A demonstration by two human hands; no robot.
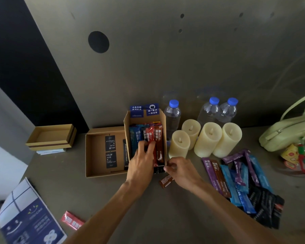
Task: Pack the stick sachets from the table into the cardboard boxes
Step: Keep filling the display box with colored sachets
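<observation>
Our left fingers (151, 147) lie spread and fairly straight on the packed sachets (159, 138), pressing them level. Our right fingers (169, 167) are curled and seem to pinch the near right corner of the cardboard box (163, 120), steadying it. We judge this a settling step, mid-task. The packed sachets lie side by side, long axes running away from us along the box. Next we would lift the brown sachet (165, 181), which lies slanted on the tabletop (165, 210) just under the right wrist, and turn it to match. The pile (245, 182) waits further right.

Looks like a desk at home or in a small office (hard to say which): grey table (113, 199), water bottles (172, 117), fat candles (208, 138), green handbag (287, 132) far right, leaflet (30, 219) near left.
</observation>
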